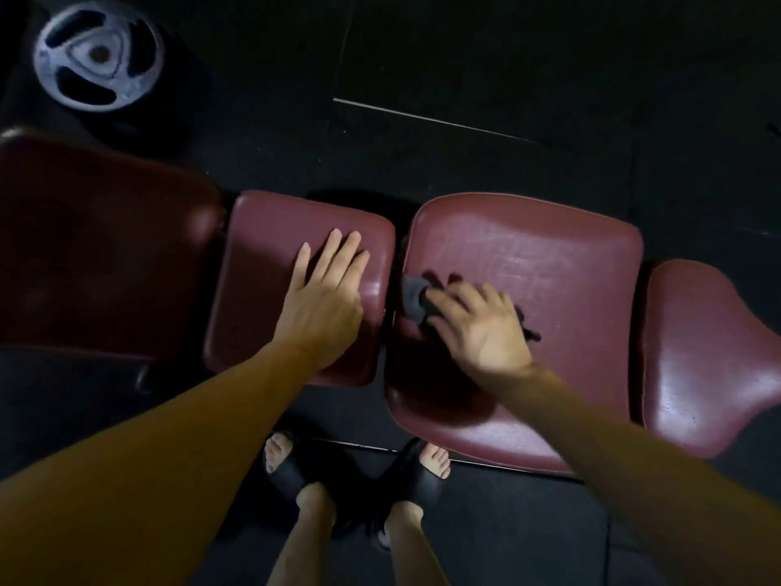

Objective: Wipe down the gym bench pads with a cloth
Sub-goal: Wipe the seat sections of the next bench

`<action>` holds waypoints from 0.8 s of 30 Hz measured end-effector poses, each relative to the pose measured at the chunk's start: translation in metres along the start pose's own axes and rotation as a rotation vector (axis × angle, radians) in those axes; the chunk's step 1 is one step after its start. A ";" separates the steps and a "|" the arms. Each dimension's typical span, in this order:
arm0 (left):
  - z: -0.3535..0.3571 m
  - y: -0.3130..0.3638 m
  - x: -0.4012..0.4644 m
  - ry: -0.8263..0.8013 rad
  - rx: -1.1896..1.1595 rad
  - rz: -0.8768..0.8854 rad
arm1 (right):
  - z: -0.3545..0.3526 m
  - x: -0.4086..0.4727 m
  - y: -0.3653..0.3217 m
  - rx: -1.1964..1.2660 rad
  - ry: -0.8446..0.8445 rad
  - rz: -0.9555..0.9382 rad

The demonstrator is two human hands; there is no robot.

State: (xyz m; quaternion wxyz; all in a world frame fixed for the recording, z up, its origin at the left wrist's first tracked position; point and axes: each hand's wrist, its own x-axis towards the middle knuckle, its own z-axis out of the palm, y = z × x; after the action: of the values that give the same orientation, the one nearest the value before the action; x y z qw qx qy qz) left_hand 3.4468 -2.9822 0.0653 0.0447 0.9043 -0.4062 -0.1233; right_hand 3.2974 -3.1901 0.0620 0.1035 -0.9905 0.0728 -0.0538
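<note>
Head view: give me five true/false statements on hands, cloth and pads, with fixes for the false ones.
1. The left hand lies flat, fingers straight, on the small pad. True.
2. The right hand holds the dark cloth on the wide pad. True.
3. The cloth sits at the wide pad's right edge. False: it is at the left edge, by the gap between the pads.
4. A weight plate lies on the small pad. False: it lies on the floor, upper left.
5. The person wears black slides. True.
</note>
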 end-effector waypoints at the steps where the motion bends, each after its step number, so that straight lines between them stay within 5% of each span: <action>1: 0.002 0.001 -0.009 0.005 0.002 0.005 | 0.002 0.021 0.004 -0.029 0.023 0.036; 7: 0.010 0.009 -0.033 0.050 -0.015 -0.047 | 0.007 0.087 -0.004 -0.049 0.060 0.191; 15: 0.016 0.010 -0.033 0.061 0.034 -0.063 | -0.017 0.002 -0.020 0.089 -0.102 -0.061; 19: 0.019 0.007 -0.034 0.065 0.049 -0.055 | -0.015 0.094 0.009 0.007 0.102 0.141; 24: 0.015 0.009 -0.036 0.070 0.053 -0.037 | 0.001 0.089 -0.008 0.053 0.050 0.170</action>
State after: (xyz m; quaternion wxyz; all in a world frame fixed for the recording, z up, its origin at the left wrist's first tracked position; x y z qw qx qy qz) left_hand 3.4133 -2.9606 0.0592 0.0328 0.9163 -0.3906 -0.0815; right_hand 3.3859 -3.1962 0.0711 0.1321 -0.9760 0.1579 -0.0712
